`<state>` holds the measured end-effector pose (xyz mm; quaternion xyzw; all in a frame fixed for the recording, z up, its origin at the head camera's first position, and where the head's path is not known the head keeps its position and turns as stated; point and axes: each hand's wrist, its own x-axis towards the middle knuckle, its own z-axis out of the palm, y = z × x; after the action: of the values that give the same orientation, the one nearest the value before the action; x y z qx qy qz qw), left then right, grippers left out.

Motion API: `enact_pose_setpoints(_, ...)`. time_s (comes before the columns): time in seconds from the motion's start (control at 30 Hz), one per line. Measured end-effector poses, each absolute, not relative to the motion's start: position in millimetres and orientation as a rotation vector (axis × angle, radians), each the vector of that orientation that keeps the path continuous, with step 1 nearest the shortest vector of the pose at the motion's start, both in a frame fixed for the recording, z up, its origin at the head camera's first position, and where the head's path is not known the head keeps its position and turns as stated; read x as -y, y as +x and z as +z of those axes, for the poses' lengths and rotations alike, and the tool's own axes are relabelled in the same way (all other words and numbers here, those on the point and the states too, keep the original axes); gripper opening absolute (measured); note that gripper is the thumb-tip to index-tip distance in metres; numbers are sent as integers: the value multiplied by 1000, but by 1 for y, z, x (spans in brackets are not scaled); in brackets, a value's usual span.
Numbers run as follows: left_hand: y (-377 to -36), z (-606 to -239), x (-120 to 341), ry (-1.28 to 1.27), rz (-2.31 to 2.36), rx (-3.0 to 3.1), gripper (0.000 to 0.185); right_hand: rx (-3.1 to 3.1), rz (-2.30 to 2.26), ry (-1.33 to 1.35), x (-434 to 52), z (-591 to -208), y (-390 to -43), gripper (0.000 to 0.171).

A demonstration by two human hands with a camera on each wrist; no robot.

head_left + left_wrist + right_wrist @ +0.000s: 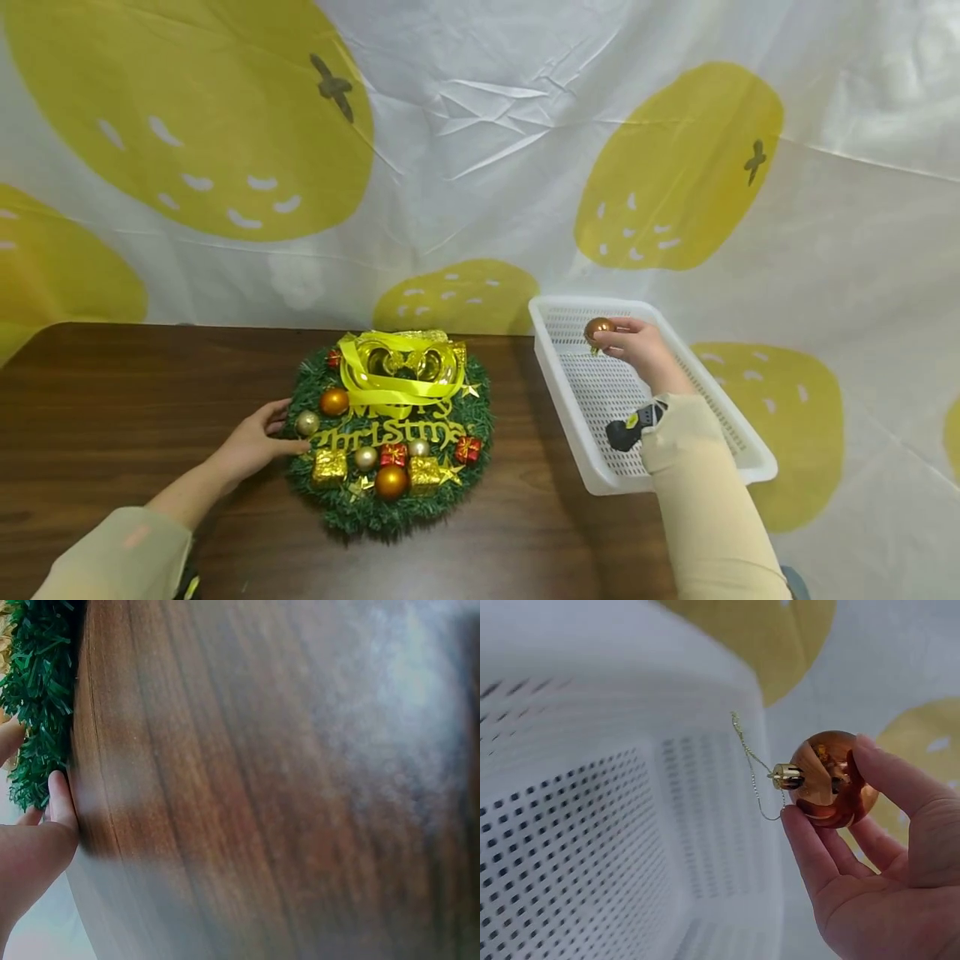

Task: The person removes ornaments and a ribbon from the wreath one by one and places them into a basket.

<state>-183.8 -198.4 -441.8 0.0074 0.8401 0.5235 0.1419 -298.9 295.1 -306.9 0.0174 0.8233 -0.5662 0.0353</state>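
White cloth printed with big yellow fruit shapes (678, 167) hangs behind and drapes down to a dark wooden table (112, 392). On the wood lies a green Christmas wreath (390, 433), trimmed with a yellow ribbon bow (397, 367), gold lettering, small red and gold gift boxes and several baubles.

The person's left hand (255, 442) rests at the wreath's left edge. Its fingers (60, 799) reach forward fairly straight, their tips touching the green needles (37, 697) and a silver bauble (307, 423) just ahead of them; nothing is pinched or clasped that I can make out. From the left wrist view only the thumb side and a fingertip show against the fringe, with the table grain blurred beyond.

Off to the far side, a white perforated basket (742, 454) sits partly on the table's edge. The right hand (637, 346) hovers over it, inside the rim. Its fingers (810, 847) are curled round a shiny copper-gold ball ornament (832, 780), thumb on one side and fingertips under the other, so the ball is held clear of the basket's mesh floor. The ornament's gold cap (787, 778) points away from the palm, and a thin gold hanging loop (751, 769) trails from it toward the basket wall (705, 810). A beige sleeve (705, 500) covers the forearm behind the hand.
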Motion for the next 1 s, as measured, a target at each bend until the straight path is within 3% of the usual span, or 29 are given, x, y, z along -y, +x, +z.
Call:
enact_pose_setpoints(0.4, -184, -442, 199, 21, 1517, -2431, 93, -2438, -1609, 277, -316, -336, -298, 58)
enact_pose_setpoints(0.6, -186, -442, 197, 12, 1515, -2434, 95, -2422, -1559, 371, -322, -351, -294, 25)
enact_pose_setpoints(0.7, -186, -442, 196, 14, 1523, -2435, 94, -2428, -1533, 466, -322, -353, -290, 17)
enact_pose_setpoints(0.9, -186, -441, 197, 6, 1520, -2437, 93, -2386, -1562, 547, -320, -355, -290, 20)
enact_pose_setpoints(1.0, -186, -442, 198, 0, 1523, -2429, 92, -2357, -1560, 563, -320, -357, -293, 39)
